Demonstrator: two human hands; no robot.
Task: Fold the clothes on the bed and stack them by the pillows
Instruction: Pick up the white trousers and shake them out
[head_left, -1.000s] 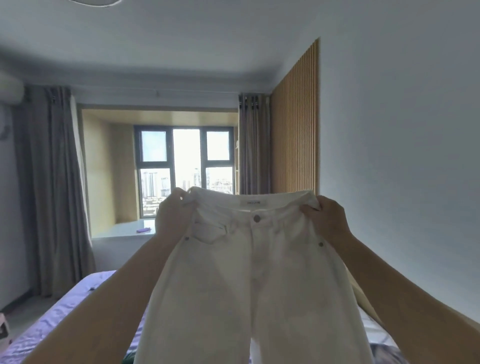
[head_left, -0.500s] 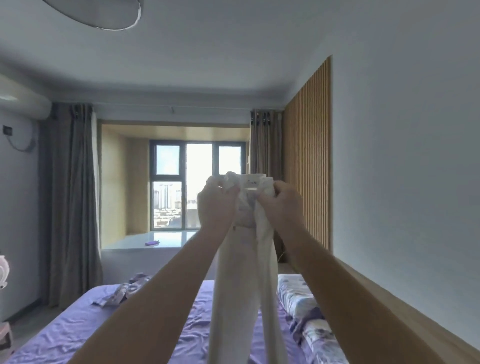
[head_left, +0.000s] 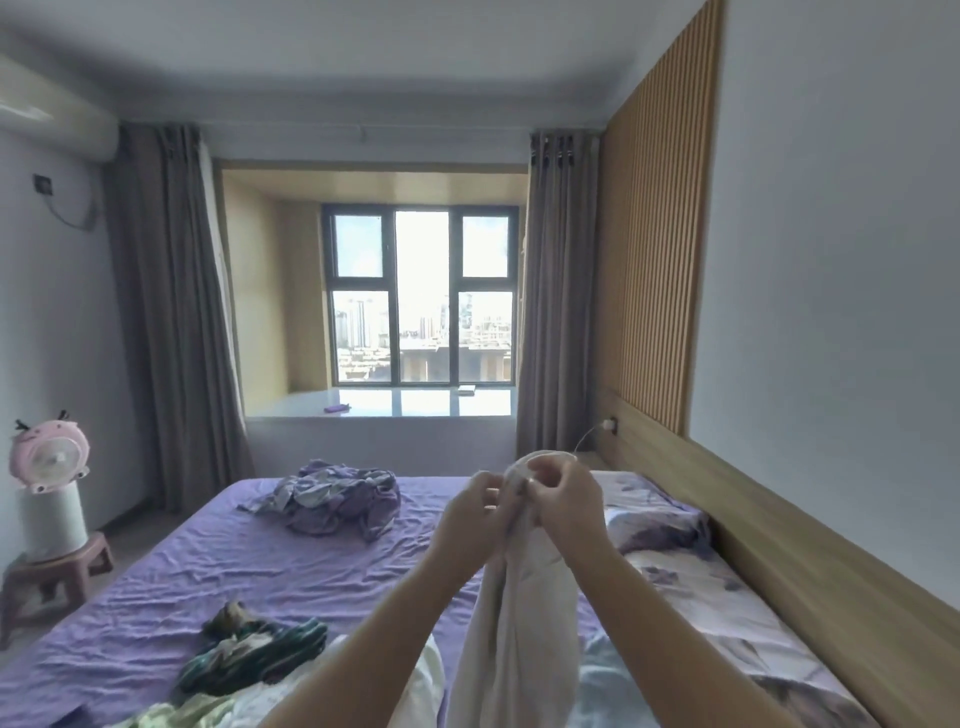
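Head view: both hands raised together above bed's (head_left: 322, 566) right side, near pillows (head_left: 670, 519). Right hand (head_left: 569, 499) grip pinches waistband of white trousers (head_left: 519, 623), folded lengthwise, legs hanging down. Left hand (head_left: 475, 512) touches same waistband, fingers curled on cloth. Purple crumpled garment (head_left: 337, 493) near bed's far edge. Green patterned garment (head_left: 249, 654) and pale clothes (head_left: 208, 712) at near edge.

I see bed (head_left: 156, 613), purple sheet; purple clothes heap (head_left: 337, 501) far end, green striped garment (head_left: 254, 654) near, floral pillows (head_left: 675, 561) right.
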